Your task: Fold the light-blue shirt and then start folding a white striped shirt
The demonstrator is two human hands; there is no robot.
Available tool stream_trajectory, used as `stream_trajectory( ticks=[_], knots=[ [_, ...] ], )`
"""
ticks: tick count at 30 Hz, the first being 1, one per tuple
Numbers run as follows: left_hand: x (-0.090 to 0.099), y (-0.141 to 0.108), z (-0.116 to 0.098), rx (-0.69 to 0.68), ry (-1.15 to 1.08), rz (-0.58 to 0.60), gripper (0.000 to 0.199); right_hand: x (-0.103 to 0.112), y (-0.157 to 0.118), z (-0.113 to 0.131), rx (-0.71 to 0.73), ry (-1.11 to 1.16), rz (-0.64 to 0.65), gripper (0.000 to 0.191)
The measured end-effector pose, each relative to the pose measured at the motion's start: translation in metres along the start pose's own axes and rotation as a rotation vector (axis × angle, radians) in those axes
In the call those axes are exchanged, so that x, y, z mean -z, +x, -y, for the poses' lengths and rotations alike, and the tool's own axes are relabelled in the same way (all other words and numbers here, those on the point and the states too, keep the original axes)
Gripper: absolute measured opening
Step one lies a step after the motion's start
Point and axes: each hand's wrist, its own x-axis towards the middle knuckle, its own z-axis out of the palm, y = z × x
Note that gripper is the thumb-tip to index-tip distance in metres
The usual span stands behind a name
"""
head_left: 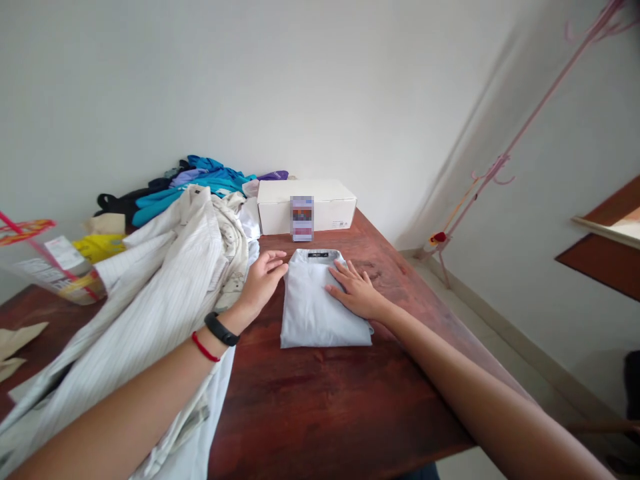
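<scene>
In the head view, a black neck label (318,255) with pale lettering too small to read sits inside the collar of a folded shirt (315,313), the white box (277,217) behind it bears tiny illegible print at its lower right, and the packet-like thing (302,230) before that box is blurred out. The shirt, plain pale blue-grey and squared into a neat rectangle, lies on the reddish-brown table (320,407), collar at the far end; the right hand (357,291) rests flat on it, fingers spread, gripping nothing, while the left hand (263,283), loosely curved and unclenched, is at its left edge, contact unclear.
</scene>
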Motion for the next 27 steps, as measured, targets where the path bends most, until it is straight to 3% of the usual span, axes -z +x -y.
stream_trajectory(
  ticks=[2,4,6,8,10,14,18,24,27],
  knots=[
    [-0.001,-0.003,-0.001,-0.115,0.108,0.015,0.026,0.004,-0.014,0.020,0.055,-0.045,-0.062,0.063],
    [-0.003,-0.007,-0.003,-0.225,0.201,0.052,0.023,0.005,-0.028,0.039,0.274,-0.030,-0.060,0.065],
    [-0.005,-0.011,-0.005,-0.279,0.246,0.093,0.022,0.000,-0.038,0.051,0.423,0.004,-0.011,0.081],
    [-0.006,-0.012,-0.006,-0.288,0.256,0.114,0.021,-0.009,-0.041,0.055,0.447,0.008,0.034,0.098],
    [-0.006,-0.012,-0.006,-0.284,0.250,0.116,0.022,-0.017,-0.039,0.052,0.400,-0.017,0.044,0.103],
    [-0.004,-0.011,-0.006,-0.276,0.261,0.093,0.021,-0.019,-0.030,0.041,0.272,-0.085,0.018,0.087],
    [-0.004,-0.010,-0.006,-0.245,0.280,0.063,0.020,-0.006,-0.021,0.026,0.119,-0.172,0.016,0.085],
    [-0.005,-0.009,-0.001,-0.196,0.267,0.092,0.018,0.016,-0.011,0.000,-0.243,-0.333,-0.040,0.080],
    [-0.005,-0.008,0.001,-0.177,0.269,0.101,0.017,0.025,-0.010,-0.009,-0.324,-0.367,0.005,0.075]
  ],
)
